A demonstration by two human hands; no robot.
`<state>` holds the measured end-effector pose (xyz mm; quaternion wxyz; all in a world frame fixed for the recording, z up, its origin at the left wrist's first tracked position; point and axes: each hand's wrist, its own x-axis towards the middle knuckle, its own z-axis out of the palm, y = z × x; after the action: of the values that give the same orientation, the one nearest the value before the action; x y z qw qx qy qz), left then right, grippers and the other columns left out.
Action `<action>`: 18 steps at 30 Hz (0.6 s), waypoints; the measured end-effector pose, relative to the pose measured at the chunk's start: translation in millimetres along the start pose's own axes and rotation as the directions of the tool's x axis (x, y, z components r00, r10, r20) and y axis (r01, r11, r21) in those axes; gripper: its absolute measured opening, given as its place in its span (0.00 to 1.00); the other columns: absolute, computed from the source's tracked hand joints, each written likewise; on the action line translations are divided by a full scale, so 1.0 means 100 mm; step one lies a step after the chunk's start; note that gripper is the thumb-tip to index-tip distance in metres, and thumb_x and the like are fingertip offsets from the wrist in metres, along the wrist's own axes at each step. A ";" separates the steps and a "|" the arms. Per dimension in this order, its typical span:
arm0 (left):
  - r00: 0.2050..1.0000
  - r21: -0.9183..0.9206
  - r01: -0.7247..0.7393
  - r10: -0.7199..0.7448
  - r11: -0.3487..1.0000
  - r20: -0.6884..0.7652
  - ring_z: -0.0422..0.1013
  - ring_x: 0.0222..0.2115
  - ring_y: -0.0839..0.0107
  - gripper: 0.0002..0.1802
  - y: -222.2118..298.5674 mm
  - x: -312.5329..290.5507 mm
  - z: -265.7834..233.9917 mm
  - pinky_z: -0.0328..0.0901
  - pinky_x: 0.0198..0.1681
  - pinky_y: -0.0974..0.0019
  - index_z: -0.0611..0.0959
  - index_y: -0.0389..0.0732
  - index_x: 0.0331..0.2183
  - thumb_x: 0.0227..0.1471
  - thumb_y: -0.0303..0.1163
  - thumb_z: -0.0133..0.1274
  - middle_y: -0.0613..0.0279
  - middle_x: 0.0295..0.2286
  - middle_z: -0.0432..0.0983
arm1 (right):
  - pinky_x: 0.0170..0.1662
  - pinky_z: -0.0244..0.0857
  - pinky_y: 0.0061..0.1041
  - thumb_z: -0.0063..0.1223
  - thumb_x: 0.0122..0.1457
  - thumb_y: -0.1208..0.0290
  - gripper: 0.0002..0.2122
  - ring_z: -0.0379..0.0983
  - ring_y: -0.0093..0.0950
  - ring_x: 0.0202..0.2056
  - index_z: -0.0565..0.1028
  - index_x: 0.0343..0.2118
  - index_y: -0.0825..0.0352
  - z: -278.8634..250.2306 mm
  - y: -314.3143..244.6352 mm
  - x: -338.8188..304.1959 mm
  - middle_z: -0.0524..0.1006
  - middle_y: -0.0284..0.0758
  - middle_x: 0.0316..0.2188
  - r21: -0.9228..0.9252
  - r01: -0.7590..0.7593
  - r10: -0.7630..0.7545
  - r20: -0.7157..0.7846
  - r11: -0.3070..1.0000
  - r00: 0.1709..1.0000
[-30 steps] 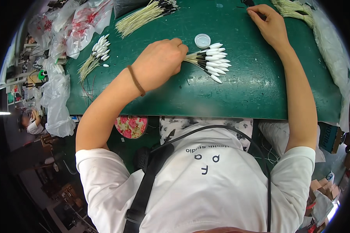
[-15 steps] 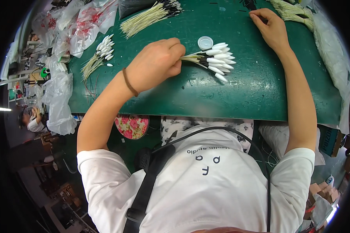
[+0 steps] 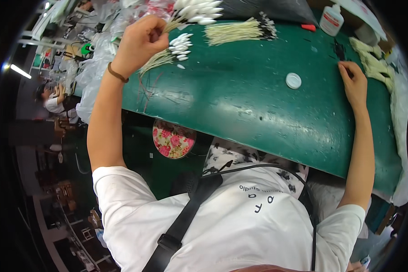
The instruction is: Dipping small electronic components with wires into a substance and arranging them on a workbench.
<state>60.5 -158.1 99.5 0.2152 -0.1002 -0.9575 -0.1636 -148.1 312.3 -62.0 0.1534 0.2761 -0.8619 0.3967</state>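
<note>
My left hand (image 3: 141, 41) is closed round the thin pale stems of a bunch of white-tipped stems (image 3: 198, 11), raised at the far left of the table. Just beneath it lies a second bunch of white-tipped stems (image 3: 179, 47), partly hidden by the hand, with one loose white tip (image 3: 181, 66) beside it. At the right, my right hand (image 3: 355, 85) has thumb and forefinger pressed together next to a small pile of black slivers (image 3: 339, 50). Whatever sits in that pinch is too small to make out. A round white lid (image 3: 293, 80) lies between the hands.
Pale stems with black ends (image 3: 236, 32) lie at the back of the green table (image 3: 245, 90). A white bottle (image 3: 332, 21) stands near a red cap (image 3: 308, 27). Pale bundles (image 3: 371, 59) lie far right. A flowered stool (image 3: 173, 139) is below the front edge. Another person (image 3: 54, 103) sits far left.
My left hand has carried the white-tipped bunch from mid-table to the far left, above the other bunch. The view has turned left. My right hand remains by the black slivers.
</note>
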 end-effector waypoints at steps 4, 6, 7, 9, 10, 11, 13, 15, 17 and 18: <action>0.984 0.090 0.171 -0.174 0.981 0.032 0.65 0.20 0.77 0.06 -0.54 -0.28 -0.18 0.62 0.25 0.72 0.78 0.36 0.29 0.46 0.22 0.59 0.64 0.21 0.69 | 0.37 0.63 0.17 0.56 0.63 0.70 0.08 0.70 0.18 0.33 0.79 0.39 0.70 0.00 0.03 0.01 0.76 0.31 0.33 -0.067 -0.072 0.075 0.041 0.995 0.996; 0.984 0.116 0.163 -0.170 0.980 0.050 0.65 0.20 0.76 0.06 -0.86 -0.44 -0.18 0.62 0.25 0.72 0.78 0.35 0.29 0.45 0.22 0.59 0.63 0.21 0.70 | 0.35 0.62 0.18 0.56 0.62 0.70 0.08 0.68 0.18 0.30 0.79 0.38 0.70 0.04 0.02 0.02 0.76 0.30 0.31 -0.034 -0.041 0.041 -0.001 0.999 0.999; 0.981 0.082 0.177 -0.183 0.981 0.064 0.61 0.21 0.83 0.05 -1.02 -0.52 -0.15 0.58 0.24 0.75 0.78 0.36 0.30 0.49 0.22 0.58 0.70 0.22 0.67 | 0.33 0.61 0.18 0.57 0.61 0.71 0.08 0.66 0.18 0.27 0.79 0.38 0.70 0.05 0.03 0.02 0.75 0.30 0.29 -0.005 -0.024 0.024 -0.044 1.000 0.999; 0.981 0.099 0.177 -0.183 0.979 0.065 0.61 0.21 0.83 0.05 -1.24 -0.59 -0.13 0.58 0.24 0.75 0.78 0.36 0.29 0.49 0.22 0.58 0.70 0.22 0.67 | 0.32 0.60 0.18 0.56 0.62 0.71 0.08 0.65 0.17 0.27 0.79 0.37 0.70 0.07 0.06 0.02 0.75 0.29 0.29 0.008 -0.029 0.029 -0.051 1.000 0.998; 0.981 0.112 0.174 -0.183 0.978 0.070 0.61 0.21 0.83 0.05 -1.31 -0.58 -0.13 0.58 0.24 0.74 0.78 0.35 0.29 0.48 0.21 0.58 0.69 0.22 0.67 | 0.32 0.59 0.17 0.56 0.62 0.71 0.07 0.65 0.17 0.27 0.79 0.37 0.70 0.08 0.07 0.02 0.75 0.29 0.29 0.014 -0.040 0.041 -0.063 0.999 0.997; 0.979 0.116 0.179 -0.188 0.977 0.076 0.61 0.21 0.81 0.05 -1.38 -0.56 -0.12 0.59 0.24 0.73 0.77 0.35 0.29 0.48 0.22 0.58 0.68 0.22 0.67 | 0.32 0.59 0.17 0.57 0.62 0.71 0.07 0.64 0.16 0.27 0.80 0.37 0.70 0.09 0.08 0.02 0.75 0.28 0.29 0.019 -0.052 0.054 -0.075 0.998 0.996; 0.976 0.141 0.182 -0.196 0.973 0.093 0.66 0.22 0.74 0.06 -1.51 -0.49 -0.10 0.62 0.27 0.69 0.78 0.35 0.29 0.46 0.22 0.58 0.62 0.23 0.70 | 0.32 0.59 0.16 0.57 0.62 0.71 0.07 0.64 0.16 0.27 0.80 0.37 0.70 0.10 0.11 0.02 0.75 0.28 0.29 0.010 -0.051 0.052 -0.082 0.999 0.995; 0.964 0.160 0.212 -0.233 0.964 0.127 0.71 0.24 0.64 0.07 -1.60 -0.42 -0.06 0.67 0.30 0.64 0.78 0.34 0.29 0.44 0.24 0.57 0.54 0.24 0.73 | 0.31 0.58 0.16 0.57 0.62 0.72 0.07 0.63 0.15 0.27 0.80 0.37 0.70 0.11 0.11 0.02 0.75 0.27 0.29 0.001 -0.054 0.054 -0.090 0.999 0.994; 0.967 0.142 0.194 -0.213 0.971 0.138 0.72 0.24 0.61 0.07 -1.69 -0.38 0.01 0.67 0.31 0.63 0.77 0.34 0.29 0.44 0.24 0.57 0.52 0.24 0.73 | 0.31 0.57 0.15 0.57 0.62 0.73 0.06 0.63 0.15 0.27 0.80 0.37 0.70 0.11 0.09 0.02 0.75 0.27 0.30 0.019 -0.082 0.083 -0.086 0.996 0.993; 0.964 0.137 0.192 -0.213 0.972 0.159 0.72 0.24 0.59 0.07 -1.76 -0.36 0.04 0.67 0.31 0.62 0.77 0.34 0.29 0.43 0.24 0.57 0.51 0.25 0.73 | 0.31 0.57 0.15 0.57 0.62 0.73 0.06 0.63 0.15 0.27 0.80 0.37 0.70 0.12 0.08 0.02 0.75 0.27 0.30 0.015 -0.084 0.085 -0.091 0.996 0.992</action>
<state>44.9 -323.9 32.1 0.1195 -0.0025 -0.9858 -0.1176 -154.8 306.6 -73.1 0.1745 0.2217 -0.8627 0.4197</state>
